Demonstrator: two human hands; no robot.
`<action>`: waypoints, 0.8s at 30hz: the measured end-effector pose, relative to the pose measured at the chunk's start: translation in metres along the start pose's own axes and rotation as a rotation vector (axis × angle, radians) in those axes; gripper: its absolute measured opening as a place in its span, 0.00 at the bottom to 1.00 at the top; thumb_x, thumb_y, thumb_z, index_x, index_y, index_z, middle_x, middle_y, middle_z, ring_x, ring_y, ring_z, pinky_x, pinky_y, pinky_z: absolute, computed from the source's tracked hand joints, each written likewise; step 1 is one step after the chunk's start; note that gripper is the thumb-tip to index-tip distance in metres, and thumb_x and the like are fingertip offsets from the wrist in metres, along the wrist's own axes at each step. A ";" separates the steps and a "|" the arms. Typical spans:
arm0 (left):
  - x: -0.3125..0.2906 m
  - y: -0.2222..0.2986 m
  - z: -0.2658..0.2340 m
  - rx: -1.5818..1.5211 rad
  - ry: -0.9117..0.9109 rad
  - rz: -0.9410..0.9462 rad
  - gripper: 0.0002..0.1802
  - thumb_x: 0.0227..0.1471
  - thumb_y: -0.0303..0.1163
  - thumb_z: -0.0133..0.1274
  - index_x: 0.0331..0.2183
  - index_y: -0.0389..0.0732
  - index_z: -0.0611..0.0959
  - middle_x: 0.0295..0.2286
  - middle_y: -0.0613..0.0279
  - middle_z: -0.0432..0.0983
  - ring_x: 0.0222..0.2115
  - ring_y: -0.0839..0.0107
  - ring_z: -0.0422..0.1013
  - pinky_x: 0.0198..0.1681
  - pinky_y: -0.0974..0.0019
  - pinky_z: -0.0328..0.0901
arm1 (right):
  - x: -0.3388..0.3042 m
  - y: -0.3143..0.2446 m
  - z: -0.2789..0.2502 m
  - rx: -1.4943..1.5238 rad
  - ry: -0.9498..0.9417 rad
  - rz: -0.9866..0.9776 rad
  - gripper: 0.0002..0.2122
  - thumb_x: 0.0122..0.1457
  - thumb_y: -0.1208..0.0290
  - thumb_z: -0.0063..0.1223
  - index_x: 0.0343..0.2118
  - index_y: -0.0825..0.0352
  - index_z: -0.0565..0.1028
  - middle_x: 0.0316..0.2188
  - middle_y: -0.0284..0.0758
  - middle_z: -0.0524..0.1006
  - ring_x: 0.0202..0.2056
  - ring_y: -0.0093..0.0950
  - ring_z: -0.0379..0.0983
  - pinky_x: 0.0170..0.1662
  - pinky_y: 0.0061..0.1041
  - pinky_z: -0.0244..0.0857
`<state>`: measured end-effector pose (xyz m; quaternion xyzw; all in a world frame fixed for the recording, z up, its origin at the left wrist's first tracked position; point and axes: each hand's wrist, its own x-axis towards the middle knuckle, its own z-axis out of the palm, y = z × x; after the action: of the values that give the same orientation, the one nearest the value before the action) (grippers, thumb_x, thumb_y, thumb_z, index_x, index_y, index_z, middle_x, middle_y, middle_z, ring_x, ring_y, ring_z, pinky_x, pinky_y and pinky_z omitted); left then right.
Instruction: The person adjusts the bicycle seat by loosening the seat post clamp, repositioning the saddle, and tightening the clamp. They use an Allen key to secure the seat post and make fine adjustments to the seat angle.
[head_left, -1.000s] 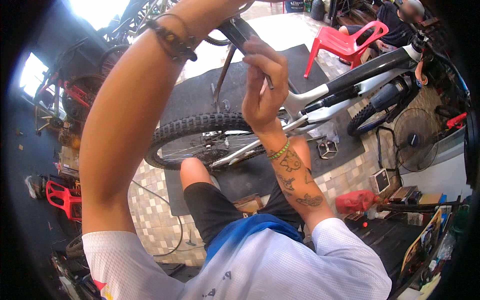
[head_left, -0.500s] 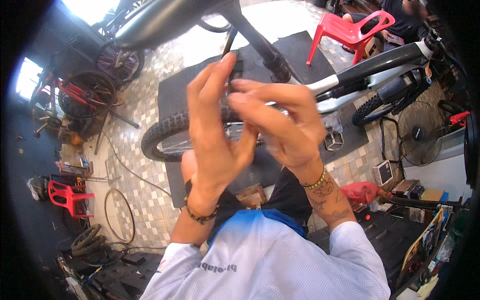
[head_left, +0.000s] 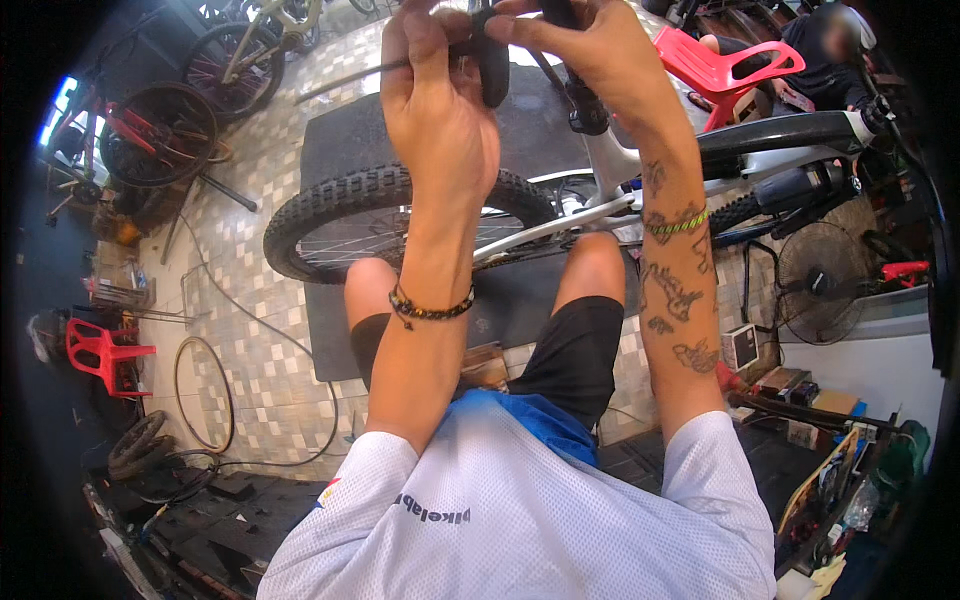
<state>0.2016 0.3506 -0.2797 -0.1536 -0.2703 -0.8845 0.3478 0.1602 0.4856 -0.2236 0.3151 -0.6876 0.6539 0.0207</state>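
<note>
At the top edge, my left hand [head_left: 435, 75] is raised with its fingers curled inward. A thin dark rod [head_left: 350, 80] runs leftward from behind it; whether the fingers grip the rod is hidden. Close beside it, my right hand [head_left: 590, 40] pinches the upper end of a black rounded part [head_left: 494, 65], whose kind I cannot make out. This part hangs between both hands. Below my right hand, the black seatpost meets its clamp [head_left: 588, 118] on the white and black bicycle frame [head_left: 613, 165]. The knobby wheel [head_left: 335, 205] lies beyond my knees.
A black mat [head_left: 340, 140] lies under the bicycle. A red chair [head_left: 715, 70] and a seated person [head_left: 815, 50] are at the far right, a fan [head_left: 825, 285] nearer. Other bicycles [head_left: 155, 135] stand at left. A loose tyre [head_left: 205, 395] and a hose [head_left: 260, 325] lie on the tiles.
Both hands have moved up and away from me, from in front of the wheel to the top edge. My right fingers have closed on the black part. The view has shifted.
</note>
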 end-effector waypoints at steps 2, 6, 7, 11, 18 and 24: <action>0.004 0.004 0.003 0.015 -0.040 -0.009 0.13 0.71 0.39 0.53 0.49 0.41 0.80 0.37 0.68 0.78 0.38 0.78 0.74 0.42 0.75 0.70 | 0.010 -0.003 0.000 -0.049 0.024 0.046 0.34 0.52 0.62 0.79 0.57 0.75 0.74 0.43 0.35 0.82 0.46 0.24 0.77 0.52 0.24 0.70; 0.014 -0.005 0.000 0.011 -0.025 0.013 0.11 0.70 0.40 0.54 0.47 0.43 0.81 0.37 0.69 0.78 0.37 0.80 0.73 0.41 0.75 0.69 | 0.018 0.001 0.005 0.105 -0.025 -0.008 0.25 0.55 0.71 0.75 0.53 0.73 0.77 0.44 0.32 0.82 0.46 0.22 0.77 0.55 0.25 0.69; 0.015 -0.004 -0.004 0.020 -0.078 0.012 0.12 0.70 0.39 0.54 0.48 0.44 0.80 0.37 0.69 0.78 0.38 0.80 0.73 0.42 0.75 0.68 | 0.019 0.007 0.004 0.122 -0.023 -0.046 0.24 0.55 0.72 0.75 0.53 0.73 0.77 0.43 0.32 0.83 0.45 0.22 0.77 0.54 0.25 0.69; 0.015 -0.012 -0.003 0.052 0.033 -0.016 0.15 0.71 0.41 0.54 0.52 0.43 0.79 0.40 0.68 0.78 0.41 0.81 0.72 0.42 0.73 0.68 | 0.018 0.019 0.005 0.186 0.015 -0.088 0.22 0.56 0.75 0.73 0.52 0.72 0.77 0.43 0.33 0.83 0.44 0.21 0.77 0.52 0.24 0.70; 0.005 0.001 -0.017 0.404 -0.043 0.036 0.19 0.73 0.45 0.50 0.55 0.41 0.79 0.38 0.68 0.78 0.39 0.81 0.73 0.44 0.70 0.68 | 0.015 0.021 0.009 0.240 0.054 -0.092 0.21 0.58 0.75 0.71 0.53 0.72 0.77 0.41 0.34 0.83 0.43 0.22 0.78 0.50 0.23 0.71; -0.005 0.039 -0.042 0.479 -0.227 0.022 0.24 0.73 0.43 0.48 0.54 0.29 0.78 0.43 0.45 0.83 0.40 0.62 0.82 0.47 0.60 0.76 | 0.018 0.028 0.008 0.269 0.062 -0.115 0.21 0.58 0.75 0.71 0.53 0.72 0.76 0.41 0.34 0.83 0.42 0.21 0.78 0.49 0.23 0.71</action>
<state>0.2288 0.3045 -0.3015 -0.1681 -0.5073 -0.7687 0.3514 0.1362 0.4698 -0.2416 0.3336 -0.5736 0.7473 0.0371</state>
